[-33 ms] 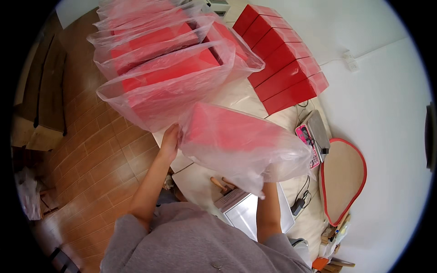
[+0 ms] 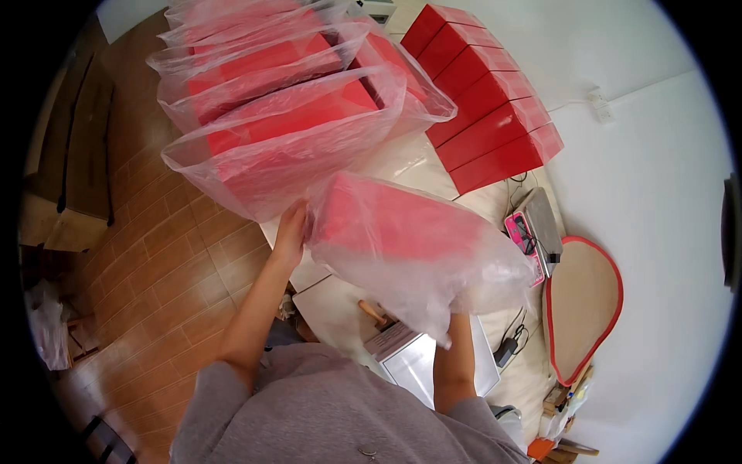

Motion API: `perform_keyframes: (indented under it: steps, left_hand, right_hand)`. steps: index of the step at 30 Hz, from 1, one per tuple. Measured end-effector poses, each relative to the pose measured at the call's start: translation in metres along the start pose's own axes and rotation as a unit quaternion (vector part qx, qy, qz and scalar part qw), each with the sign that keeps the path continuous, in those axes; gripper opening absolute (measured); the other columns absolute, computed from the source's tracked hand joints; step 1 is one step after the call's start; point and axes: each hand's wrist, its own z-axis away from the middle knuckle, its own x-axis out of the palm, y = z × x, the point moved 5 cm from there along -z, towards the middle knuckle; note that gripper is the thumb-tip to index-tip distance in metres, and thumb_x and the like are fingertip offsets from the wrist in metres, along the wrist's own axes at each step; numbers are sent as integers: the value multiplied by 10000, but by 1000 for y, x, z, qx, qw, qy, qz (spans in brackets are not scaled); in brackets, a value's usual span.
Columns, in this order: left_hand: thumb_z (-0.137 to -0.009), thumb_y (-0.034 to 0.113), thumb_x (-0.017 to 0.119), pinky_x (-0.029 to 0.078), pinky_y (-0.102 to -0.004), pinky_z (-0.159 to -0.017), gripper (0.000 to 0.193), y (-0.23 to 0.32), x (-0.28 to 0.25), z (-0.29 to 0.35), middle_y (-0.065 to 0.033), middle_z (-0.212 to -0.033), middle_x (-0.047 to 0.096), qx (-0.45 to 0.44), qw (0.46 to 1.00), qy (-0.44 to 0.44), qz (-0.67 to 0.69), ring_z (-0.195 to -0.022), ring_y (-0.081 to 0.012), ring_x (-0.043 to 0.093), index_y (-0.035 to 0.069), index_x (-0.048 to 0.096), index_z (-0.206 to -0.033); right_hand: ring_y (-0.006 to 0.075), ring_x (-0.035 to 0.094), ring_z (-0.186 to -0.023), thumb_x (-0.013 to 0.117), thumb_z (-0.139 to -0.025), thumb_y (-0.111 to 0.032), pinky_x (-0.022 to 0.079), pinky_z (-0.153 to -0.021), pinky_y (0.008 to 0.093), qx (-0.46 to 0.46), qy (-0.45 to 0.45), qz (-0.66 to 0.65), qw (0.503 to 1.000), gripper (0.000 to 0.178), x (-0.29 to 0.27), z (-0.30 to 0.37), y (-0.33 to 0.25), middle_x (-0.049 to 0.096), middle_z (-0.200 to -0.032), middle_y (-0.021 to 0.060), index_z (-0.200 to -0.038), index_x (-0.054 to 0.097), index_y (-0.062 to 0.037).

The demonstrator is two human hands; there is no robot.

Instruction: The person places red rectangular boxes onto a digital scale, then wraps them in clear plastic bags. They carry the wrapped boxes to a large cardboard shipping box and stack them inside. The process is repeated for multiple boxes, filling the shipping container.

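A red box (image 2: 398, 220) lies at a tilt in front of me inside a cloudy, clear plastic bag (image 2: 410, 282). My left hand (image 2: 291, 232) is closed on the left end of the bagged box, its thumb side against the plastic. On the other side, my right hand (image 2: 466, 298) is covered by the bag's loose, crumpled end. Only its forearm shows plainly, and the fingers are hidden. Just beyond my left hand stand several more red boxes (image 2: 301, 112) in open plastic bags (image 2: 232, 182), packed in a row.
Several bare red boxes (image 2: 495, 151) stand in a row by the wall. To the right are a pink-fronted device (image 2: 524, 234), a red-rimmed beige panel (image 2: 583, 309) and a black adapter (image 2: 506, 352) with cables. A wooden-handled tool (image 2: 372, 312) and a silvery-white box (image 2: 421, 367) lie below the bag.
The loose end of the bag over my right hand hangs slightly lower. The view has shifted a little, and my left hand keeps its hold.
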Motion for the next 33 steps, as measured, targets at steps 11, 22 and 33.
perform_keyframes:
  steps: [11,22,33]
  left_hand:
    - [-954,350,478,376,-263,-496,324,-117,-73,-72,11,-634,515,-59,990,78,-101,-554,-100,482,75,589,-824]
    - [-888,309,592,476,-321,-851,370,-146,-128,-82,-122,-1028,602,157,959,-71,-224,-949,-204,580,34,561,-1134]
    - [-782,287,721,390,-367,-983,632,-94,-86,-35,-180,-1244,489,-27,821,-386,-419,-1173,-258,467,41,443,-1294]
  right_hand:
    - [185,613,-929,522,-950,-327,529,-777,340,54,37,-15,998,352,-13,-26,55,638,-1025,52,-1182,573,-66]
    - [192,612,-950,519,-950,-336,528,-790,344,109,84,-32,990,367,-32,-32,115,637,-1047,60,-1193,568,-65]
    - [199,610,-970,516,-950,-345,527,-804,348,51,56,-99,992,382,5,-30,68,636,-1069,68,-1205,563,-64]
